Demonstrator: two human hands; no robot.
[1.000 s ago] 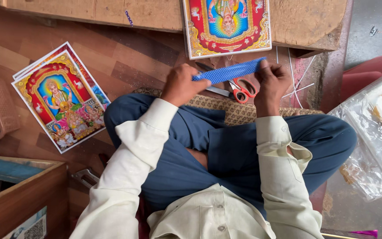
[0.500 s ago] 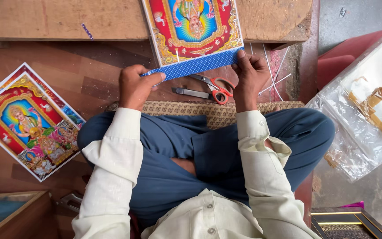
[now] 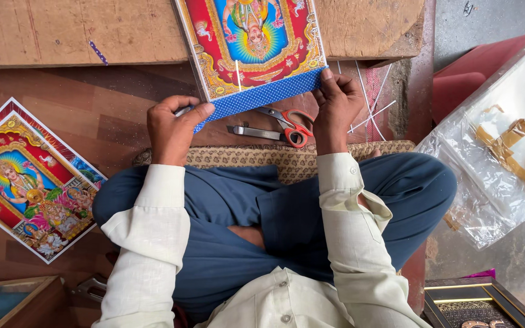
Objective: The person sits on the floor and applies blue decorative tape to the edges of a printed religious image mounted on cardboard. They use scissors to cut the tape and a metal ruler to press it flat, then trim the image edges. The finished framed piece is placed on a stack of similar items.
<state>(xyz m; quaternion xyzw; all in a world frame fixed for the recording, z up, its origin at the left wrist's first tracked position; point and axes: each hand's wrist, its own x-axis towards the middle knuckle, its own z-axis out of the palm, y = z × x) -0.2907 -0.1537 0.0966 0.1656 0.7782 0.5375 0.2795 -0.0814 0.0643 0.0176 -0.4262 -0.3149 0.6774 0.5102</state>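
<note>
**Blue strip now at the print's near edge**

Since a second ago the blue strip (image 3: 256, 97) has gone from mid-air above the scissors (image 3: 281, 126) to the near edge of the print (image 3: 250, 45), and both hands have moved forward with it.

The left hand (image 3: 174, 124) is curled shut on the strip's left end — thumb on top, fingers folded under. The right hand (image 3: 335, 106) pinches the right end at the print's corner, thumb pressed on the strip, other fingers bent beside it. The strip runs slantwise between them, touching the print's lower border.

The print lies on a wooden board (image 3: 62, 30), its picture facing away from the person. The scissors, red-handled, lie shut on the floor just under the strip, between the hands. A woven mat (image 3: 256, 159) sits before the crossed legs. To the left lies a stack of prints (image 3: 28, 179); to the right, a clear plastic bag (image 3: 499, 152) with gold strips inside. A dark frame (image 3: 481, 304) shows at lower right.
</note>
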